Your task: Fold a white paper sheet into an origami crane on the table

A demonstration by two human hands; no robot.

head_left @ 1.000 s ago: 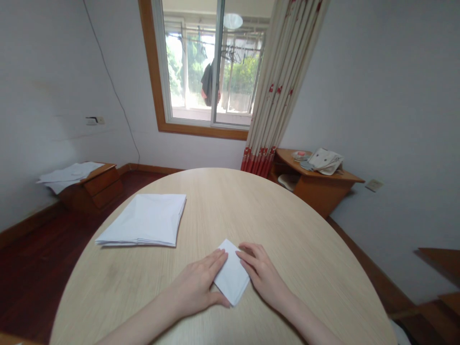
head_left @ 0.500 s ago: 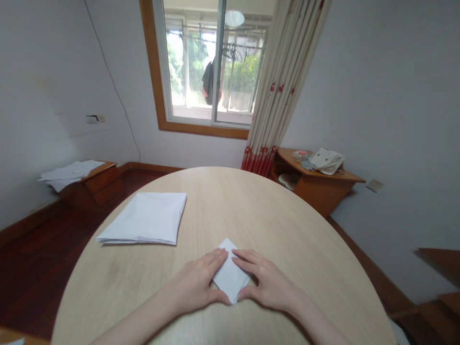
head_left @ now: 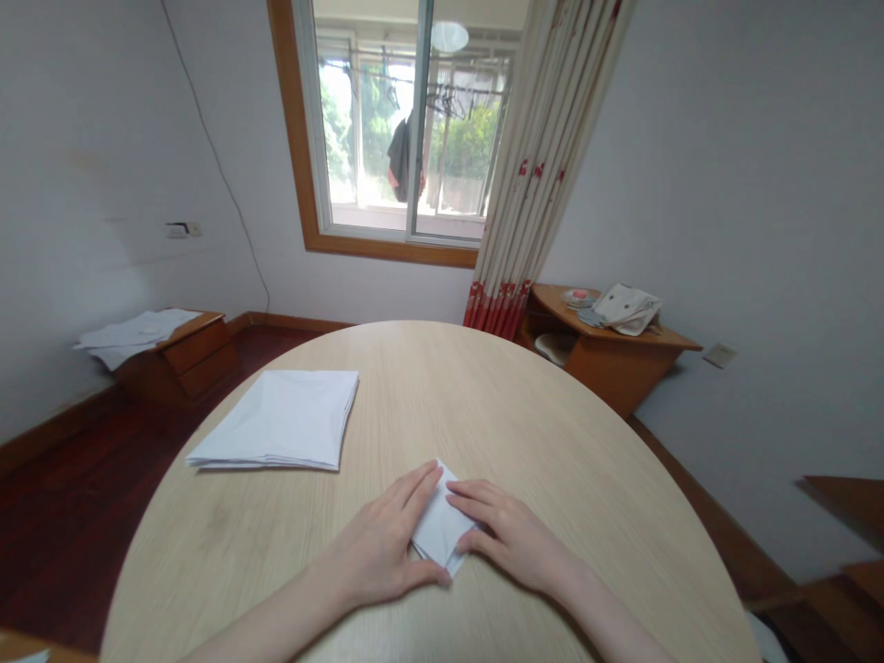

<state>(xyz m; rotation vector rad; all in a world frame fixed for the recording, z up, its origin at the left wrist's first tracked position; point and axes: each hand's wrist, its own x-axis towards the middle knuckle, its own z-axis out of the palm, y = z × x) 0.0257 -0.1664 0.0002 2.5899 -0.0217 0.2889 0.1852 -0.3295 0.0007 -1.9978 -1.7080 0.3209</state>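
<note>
Your L hand [head_left: 377, 543] & R hand [head_left: 507, 536] lie flat, open, no pinch, on small folded white sheet [head_left: 438, 527], its edges part-hidden under fingers; folded white stack [head_left: 276, 419] nr L edge of pale wood oval table [head_left: 525, 405].

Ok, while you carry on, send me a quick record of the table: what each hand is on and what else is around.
Left hand: flat, fingers and thumb on the folded white piece
Right hand: flat, fingers on the piece's right side
Piece: diamond-shaped, between the hands, lying on the round wood-grain table
Nearby: folded white stack, on the table, left of the hands, untouched
</note>
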